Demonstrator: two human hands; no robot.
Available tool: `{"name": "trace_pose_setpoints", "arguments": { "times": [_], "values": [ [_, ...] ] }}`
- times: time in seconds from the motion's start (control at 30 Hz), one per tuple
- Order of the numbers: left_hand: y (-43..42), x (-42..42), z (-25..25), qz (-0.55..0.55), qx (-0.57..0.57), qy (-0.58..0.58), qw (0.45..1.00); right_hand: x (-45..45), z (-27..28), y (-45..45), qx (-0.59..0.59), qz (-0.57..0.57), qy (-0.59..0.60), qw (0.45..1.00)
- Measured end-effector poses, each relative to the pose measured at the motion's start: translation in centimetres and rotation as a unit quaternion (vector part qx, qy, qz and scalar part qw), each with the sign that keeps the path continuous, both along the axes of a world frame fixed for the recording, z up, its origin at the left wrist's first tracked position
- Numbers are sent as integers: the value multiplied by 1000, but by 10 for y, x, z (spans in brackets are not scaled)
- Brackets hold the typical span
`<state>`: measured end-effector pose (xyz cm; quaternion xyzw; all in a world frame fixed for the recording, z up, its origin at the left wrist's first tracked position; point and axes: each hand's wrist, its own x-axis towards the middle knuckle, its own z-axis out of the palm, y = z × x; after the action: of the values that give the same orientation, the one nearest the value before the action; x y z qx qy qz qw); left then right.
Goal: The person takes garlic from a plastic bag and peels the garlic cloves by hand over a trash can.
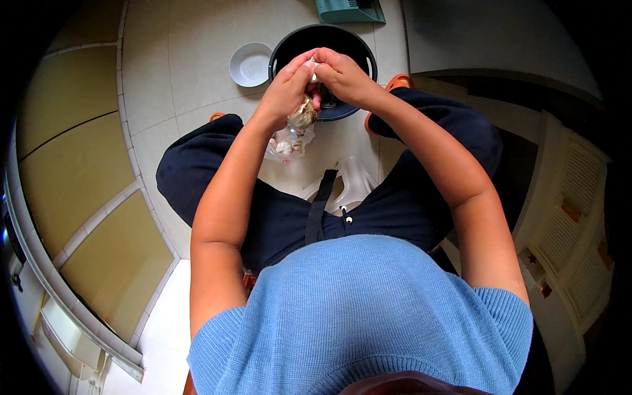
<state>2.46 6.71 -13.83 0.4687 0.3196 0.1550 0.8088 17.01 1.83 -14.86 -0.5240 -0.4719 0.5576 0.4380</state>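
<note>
Above a black bucket [355, 49], my two hands meet with their fingertips together. A small whitish piece of garlic [315, 74] is pinched between the thumbs and fingers of my left hand [288, 92] and my right hand [345, 78]. Below the left palm, a garlic bulb [303, 116] with brownish skin appears tucked in the lower fingers of my left hand; part of it is hidden. Under that hand, a clear plastic bag [300, 146] with several garlic bulbs [284, 147] lies close to the floor.
A white bowl [251, 64] sits on the tiled floor [204, 85], left of the bucket. Behind the bucket is a teal dustpan [352, 12]. A white plastic stool [355, 181] shows between my legs. Yellowish cabinet doors [82, 164] run along the left.
</note>
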Motion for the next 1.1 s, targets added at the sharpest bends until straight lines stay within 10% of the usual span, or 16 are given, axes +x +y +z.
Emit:
{"name": "trace_pose_setpoints", "arguments": {
  "times": [1.1],
  "values": [
    [11,-1,-4,68,-28,65,995,21,-1,13,76,-8,-10,997]
  ]
}}
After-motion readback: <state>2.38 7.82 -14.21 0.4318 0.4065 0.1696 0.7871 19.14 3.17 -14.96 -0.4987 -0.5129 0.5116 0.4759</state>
